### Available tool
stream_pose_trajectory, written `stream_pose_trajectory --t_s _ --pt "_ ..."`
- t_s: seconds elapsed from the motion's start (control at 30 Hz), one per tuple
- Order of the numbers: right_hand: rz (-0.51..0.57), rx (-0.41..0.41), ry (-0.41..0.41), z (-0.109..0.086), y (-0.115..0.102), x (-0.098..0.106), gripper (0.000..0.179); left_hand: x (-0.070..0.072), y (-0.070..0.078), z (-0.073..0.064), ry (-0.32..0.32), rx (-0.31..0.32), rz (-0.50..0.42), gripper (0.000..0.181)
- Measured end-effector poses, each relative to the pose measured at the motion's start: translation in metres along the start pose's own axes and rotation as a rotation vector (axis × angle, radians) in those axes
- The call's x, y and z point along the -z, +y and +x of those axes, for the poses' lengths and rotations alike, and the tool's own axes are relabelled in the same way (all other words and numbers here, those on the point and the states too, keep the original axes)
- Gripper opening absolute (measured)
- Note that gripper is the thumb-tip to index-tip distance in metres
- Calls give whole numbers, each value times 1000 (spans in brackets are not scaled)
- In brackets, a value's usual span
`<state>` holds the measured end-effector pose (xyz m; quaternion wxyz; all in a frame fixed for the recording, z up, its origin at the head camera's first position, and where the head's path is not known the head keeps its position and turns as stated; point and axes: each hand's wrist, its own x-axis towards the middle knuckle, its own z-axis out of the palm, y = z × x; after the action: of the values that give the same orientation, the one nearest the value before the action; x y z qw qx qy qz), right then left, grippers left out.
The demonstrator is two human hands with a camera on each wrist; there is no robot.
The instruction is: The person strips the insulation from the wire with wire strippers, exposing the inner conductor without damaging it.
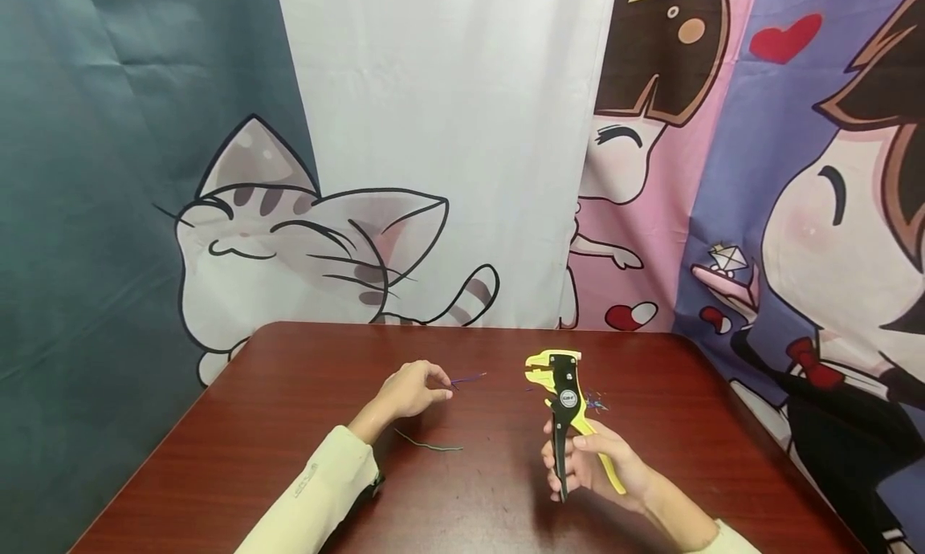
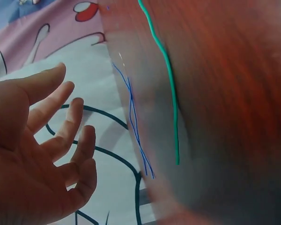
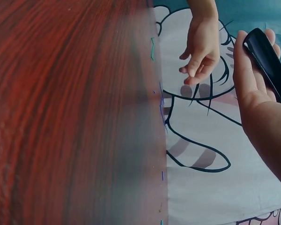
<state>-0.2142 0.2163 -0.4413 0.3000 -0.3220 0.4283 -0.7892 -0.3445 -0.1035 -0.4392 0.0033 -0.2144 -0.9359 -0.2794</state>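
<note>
In my right hand (image 1: 596,462) I hold a yellow and black wire stripper (image 1: 568,397) upright by its handles, its toothed head pointing up and left. Its black handle (image 3: 267,63) lies across the fingers in the right wrist view. My left hand (image 1: 413,389) is over the table with fingers loosely bent. Nothing is between the thumb and fingers in the left wrist view. Blue wires (image 2: 133,115) lie on the tabletop just past those fingertips, with ends crossing. Nearer my body is a single green wire (image 1: 433,446), slightly bent.
The reddish-brown wooden table (image 1: 325,361) ends at a hanging cloth (image 1: 448,136) printed with cartoon figures. Behind the stripper sits a small heap of blue wire scraps (image 1: 595,403). Partly hidden by the left sleeve (image 1: 318,490) is a dark object (image 1: 372,486).
</note>
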Motion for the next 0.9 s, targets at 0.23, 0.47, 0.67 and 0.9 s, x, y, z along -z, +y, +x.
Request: stream_pose_trajectory --t_s 0.23,0.47,0.67,0.9 --pt "0 -7 -14 -1 1 0 40 -1 0 -21 -79 -76 -15 15" --pt "-6 -2 -29 0 2 0 41 -3 -4 -30 -141 -113 -29 15" --pt "-1 2 -37 1 3 0 42 -11 -9 -31 -206 -175 3 16" --pt "2 -19 -41 3 3 -2 42 -15 -8 -32 -258 -163 59 15"
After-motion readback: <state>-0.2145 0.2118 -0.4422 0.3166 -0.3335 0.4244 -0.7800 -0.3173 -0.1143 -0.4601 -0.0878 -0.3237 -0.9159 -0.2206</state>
